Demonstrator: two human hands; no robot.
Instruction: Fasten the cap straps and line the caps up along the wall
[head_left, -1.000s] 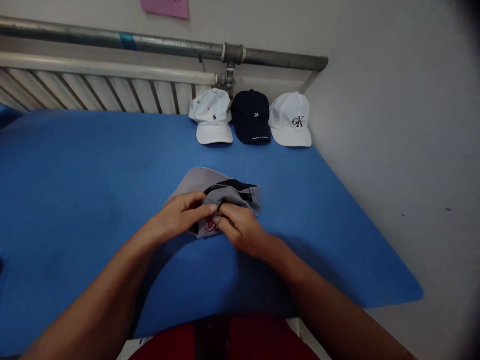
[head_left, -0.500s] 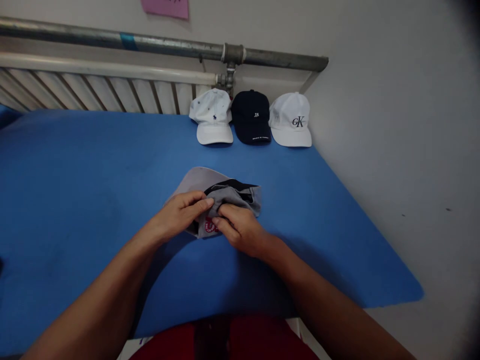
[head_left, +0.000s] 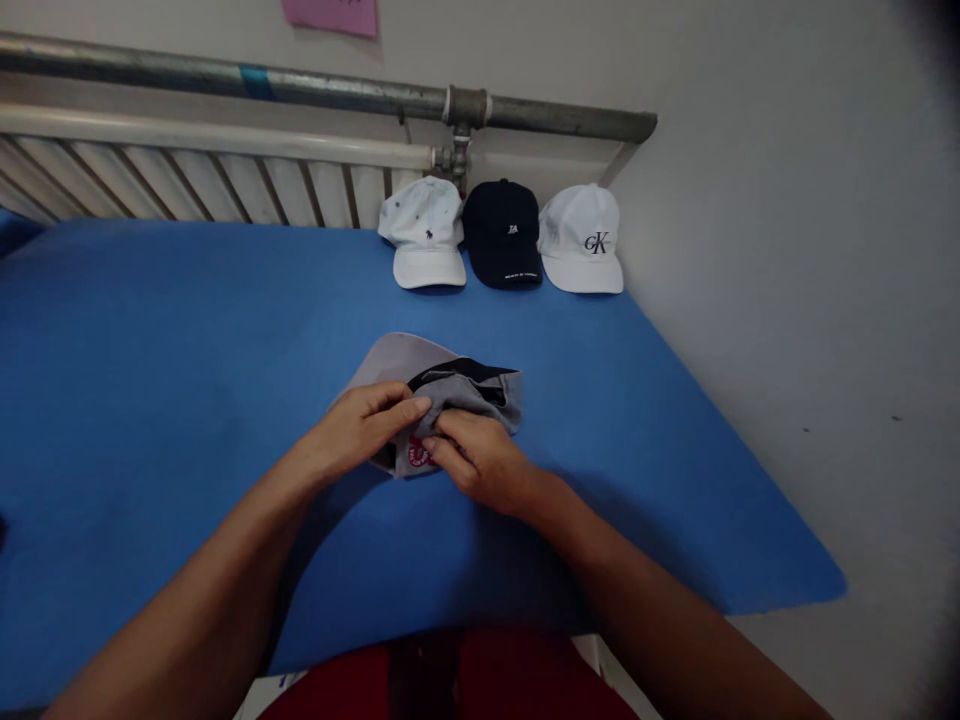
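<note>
A grey cap [head_left: 405, 358] lies on the blue tabletop in front of me, its crown crumpled and its brim pointing to the far left. Part of its black inner band and a red round emblem show. My left hand [head_left: 360, 428] grips the cap's left side, thumb on top of the folded fabric. With fingers closed, my right hand [head_left: 484, 455] pinches the cloth just right of the emblem. The fingertips of both hands are partly hidden in the folds.
Along the back edge of the blue table [head_left: 187, 330] stand a white cap [head_left: 424, 225], a black cap [head_left: 502, 235] and another white cap [head_left: 583, 240] with black letters. Behind them are a radiator [head_left: 225, 185] and a metal pipe [head_left: 337, 92]. A wall [head_left: 787, 300] borders the right.
My left thumb has shifted very slightly to the right on the cap's cloth. Both hands keep their hold, and the other caps stay in place.
</note>
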